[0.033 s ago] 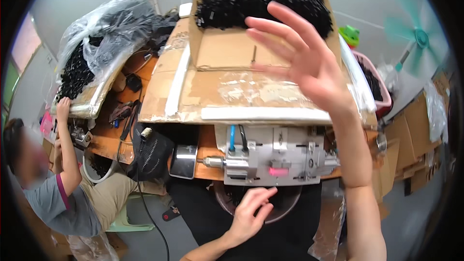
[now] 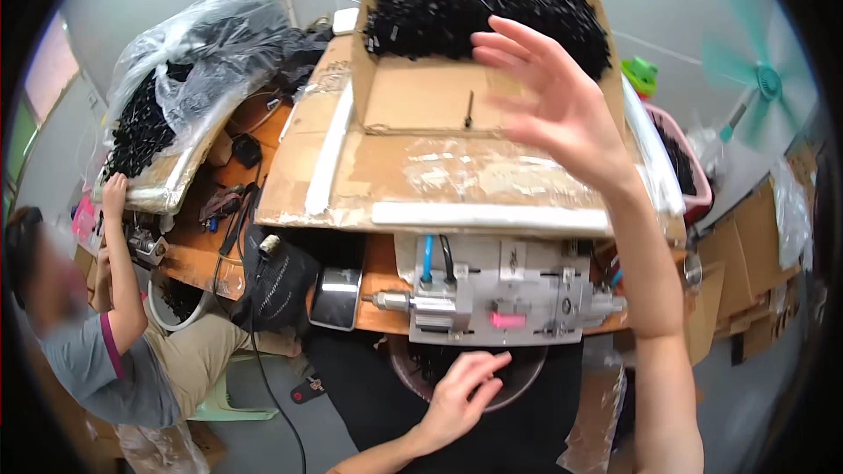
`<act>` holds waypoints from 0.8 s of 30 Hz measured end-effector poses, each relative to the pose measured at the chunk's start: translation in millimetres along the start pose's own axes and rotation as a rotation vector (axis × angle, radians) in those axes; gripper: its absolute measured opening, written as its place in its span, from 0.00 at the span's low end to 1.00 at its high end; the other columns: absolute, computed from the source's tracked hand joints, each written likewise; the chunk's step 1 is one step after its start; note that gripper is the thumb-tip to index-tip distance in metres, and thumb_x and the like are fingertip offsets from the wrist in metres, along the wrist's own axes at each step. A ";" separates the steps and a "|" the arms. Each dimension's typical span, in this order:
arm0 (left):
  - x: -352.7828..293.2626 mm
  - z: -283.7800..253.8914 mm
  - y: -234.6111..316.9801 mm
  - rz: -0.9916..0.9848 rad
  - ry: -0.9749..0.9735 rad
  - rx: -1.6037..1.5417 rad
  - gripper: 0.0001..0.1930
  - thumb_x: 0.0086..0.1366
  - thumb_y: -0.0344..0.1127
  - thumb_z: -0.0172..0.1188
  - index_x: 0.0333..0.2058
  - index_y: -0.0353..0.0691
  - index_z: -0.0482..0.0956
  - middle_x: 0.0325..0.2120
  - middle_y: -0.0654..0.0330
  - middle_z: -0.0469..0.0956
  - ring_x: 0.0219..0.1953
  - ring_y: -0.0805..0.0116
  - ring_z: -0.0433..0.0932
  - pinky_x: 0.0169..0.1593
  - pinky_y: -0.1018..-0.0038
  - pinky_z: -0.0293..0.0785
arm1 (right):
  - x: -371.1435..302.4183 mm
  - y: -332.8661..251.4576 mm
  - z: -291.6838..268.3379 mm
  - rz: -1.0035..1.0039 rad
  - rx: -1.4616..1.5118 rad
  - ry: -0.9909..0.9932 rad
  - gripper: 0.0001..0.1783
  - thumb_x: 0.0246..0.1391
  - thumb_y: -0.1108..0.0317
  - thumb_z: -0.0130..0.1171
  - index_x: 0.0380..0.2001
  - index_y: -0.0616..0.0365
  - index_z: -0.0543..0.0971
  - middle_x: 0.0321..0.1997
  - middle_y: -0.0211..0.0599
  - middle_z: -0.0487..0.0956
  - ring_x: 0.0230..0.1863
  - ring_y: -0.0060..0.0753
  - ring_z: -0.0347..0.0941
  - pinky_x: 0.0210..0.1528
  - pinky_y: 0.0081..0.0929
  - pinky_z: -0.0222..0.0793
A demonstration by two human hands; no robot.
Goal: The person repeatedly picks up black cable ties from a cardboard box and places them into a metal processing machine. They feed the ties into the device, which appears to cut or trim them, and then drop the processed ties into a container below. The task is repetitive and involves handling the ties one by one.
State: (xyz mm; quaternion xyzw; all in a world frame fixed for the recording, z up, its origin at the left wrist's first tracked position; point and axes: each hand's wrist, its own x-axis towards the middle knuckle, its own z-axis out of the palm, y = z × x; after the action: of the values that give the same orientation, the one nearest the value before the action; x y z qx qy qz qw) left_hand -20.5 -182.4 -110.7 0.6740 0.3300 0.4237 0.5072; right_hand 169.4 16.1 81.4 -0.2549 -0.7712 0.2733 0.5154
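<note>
Inventory, by count
One left hand, lower centre; one right hand, upper centre; one metal fixture, centre; one pink basket, one green fan, right; one co-worker, left.

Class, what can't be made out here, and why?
All in the head view:
Right hand: fingers blurred, apparently by motion.
Basin: far side hidden by the metal machine, part of rim by the left hand.
Black pieces in the cardboard box: too small to separate.
Fan: blades blurred, likely spinning.
Left forearm: cut off by lower edge.

Bare hands and forearms show, with black clothing, perhaps trousers, below.
</note>
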 end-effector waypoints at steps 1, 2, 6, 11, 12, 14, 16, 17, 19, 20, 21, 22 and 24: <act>-3.3 3.2 -4.2 -0.019 -0.035 -0.018 0.19 0.61 0.20 0.59 0.52 0.38 0.79 0.42 0.56 0.74 0.37 0.69 0.76 0.42 0.76 0.74 | 22.3 21.9 -10.0 -0.102 -0.391 0.064 0.37 0.49 0.71 0.70 0.63 0.53 0.69 0.62 0.41 0.72 0.64 0.38 0.68 0.58 0.37 0.75; -5.2 7.2 -8.1 -0.032 -0.085 -0.048 0.19 0.62 0.20 0.59 0.52 0.39 0.79 0.42 0.56 0.75 0.37 0.68 0.76 0.42 0.76 0.74 | 47.7 33.9 -20.3 -0.158 -0.533 0.076 0.35 0.48 0.70 0.71 0.61 0.56 0.71 0.57 0.40 0.75 0.60 0.37 0.72 0.55 0.35 0.76; 12.1 9.4 -10.3 0.053 -0.090 -0.126 0.16 0.63 0.21 0.59 0.50 0.38 0.80 0.40 0.55 0.75 0.40 0.64 0.77 0.43 0.74 0.74 | 160.3 81.8 -45.1 0.023 -0.897 0.088 0.35 0.48 0.58 0.70 0.60 0.54 0.71 0.57 0.45 0.74 0.57 0.43 0.73 0.53 0.39 0.74; 30.9 -12.0 -1.2 0.070 -0.139 -0.162 0.15 0.64 0.24 0.60 0.49 0.38 0.79 0.40 0.53 0.75 0.44 0.56 0.77 0.46 0.69 0.73 | 237.8 96.5 -59.5 0.271 -1.421 -0.564 0.56 0.37 0.68 0.72 0.70 0.42 0.55 0.72 0.49 0.54 0.69 0.51 0.59 0.65 0.42 0.66; 34.6 -21.5 1.3 0.063 -0.117 -0.166 0.15 0.64 0.24 0.60 0.49 0.38 0.79 0.40 0.53 0.75 0.44 0.56 0.77 0.46 0.69 0.73 | 242.6 86.3 -43.4 0.428 -1.440 -0.682 0.60 0.34 0.69 0.72 0.71 0.39 0.52 0.74 0.50 0.50 0.72 0.53 0.54 0.67 0.45 0.64; 39.5 -36.8 2.9 0.052 -0.083 -0.180 0.15 0.63 0.23 0.60 0.49 0.37 0.79 0.41 0.53 0.75 0.44 0.55 0.76 0.46 0.69 0.73 | 244.7 119.3 -44.0 0.320 -1.508 -0.742 0.63 0.34 0.72 0.71 0.73 0.32 0.47 0.77 0.51 0.43 0.74 0.54 0.49 0.66 0.47 0.65; 39.0 -44.0 3.2 0.065 -0.046 -0.157 0.16 0.62 0.22 0.60 0.49 0.37 0.79 0.41 0.53 0.75 0.43 0.56 0.76 0.46 0.70 0.73 | 236.1 129.5 -41.3 0.225 -1.512 -0.756 0.63 0.35 0.74 0.69 0.73 0.30 0.47 0.77 0.50 0.41 0.75 0.53 0.48 0.64 0.45 0.68; 38.6 -47.4 5.6 0.055 -0.043 -0.167 0.15 0.62 0.22 0.60 0.49 0.37 0.79 0.41 0.54 0.75 0.43 0.56 0.76 0.45 0.70 0.73 | 233.5 131.0 -41.5 0.185 -1.428 -0.719 0.58 0.38 0.75 0.64 0.72 0.31 0.49 0.77 0.48 0.45 0.71 0.50 0.57 0.58 0.40 0.73; 41.2 -51.5 7.6 0.025 -0.052 -0.173 0.15 0.62 0.22 0.60 0.48 0.37 0.79 0.41 0.54 0.75 0.43 0.56 0.76 0.45 0.70 0.73 | 230.0 135.0 -44.3 0.211 -1.342 -0.684 0.55 0.40 0.75 0.60 0.72 0.31 0.50 0.76 0.46 0.48 0.66 0.47 0.63 0.56 0.38 0.74; 43.2 -53.0 7.6 0.015 -0.057 -0.170 0.15 0.62 0.21 0.60 0.48 0.37 0.79 0.41 0.54 0.75 0.43 0.57 0.76 0.45 0.71 0.73 | 227.8 137.5 -46.0 0.224 -1.299 -0.666 0.54 0.41 0.75 0.58 0.72 0.32 0.51 0.76 0.46 0.50 0.63 0.46 0.66 0.54 0.37 0.75; 44.5 -54.1 8.0 0.005 -0.066 -0.164 0.15 0.62 0.21 0.60 0.48 0.37 0.80 0.41 0.54 0.75 0.43 0.57 0.76 0.45 0.71 0.73 | 223.3 143.2 -50.9 0.141 -1.250 -0.636 0.49 0.43 0.72 0.55 0.71 0.33 0.54 0.73 0.45 0.55 0.56 0.46 0.70 0.53 0.37 0.74; 45.6 -54.0 7.9 -0.005 -0.058 -0.151 0.15 0.62 0.21 0.60 0.47 0.36 0.80 0.41 0.54 0.75 0.43 0.57 0.76 0.45 0.71 0.73 | 222.8 148.4 -53.7 0.090 -1.286 -0.623 0.49 0.44 0.72 0.55 0.71 0.33 0.55 0.72 0.46 0.56 0.56 0.47 0.70 0.53 0.37 0.74; 46.8 -53.4 6.6 -0.030 -0.043 -0.120 0.14 0.62 0.21 0.60 0.47 0.36 0.80 0.41 0.54 0.75 0.43 0.58 0.77 0.45 0.71 0.73 | 224.8 160.3 -51.9 -0.009 -1.352 -0.595 0.47 0.45 0.70 0.56 0.71 0.33 0.56 0.70 0.47 0.58 0.57 0.48 0.70 0.54 0.38 0.74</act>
State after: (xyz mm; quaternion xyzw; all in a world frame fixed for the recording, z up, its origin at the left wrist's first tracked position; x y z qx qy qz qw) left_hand -48.9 -121.7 -86.5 0.6463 0.3030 0.4205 0.5600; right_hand 159.5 291.6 135.7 -0.4285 -0.8796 -0.2061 0.0160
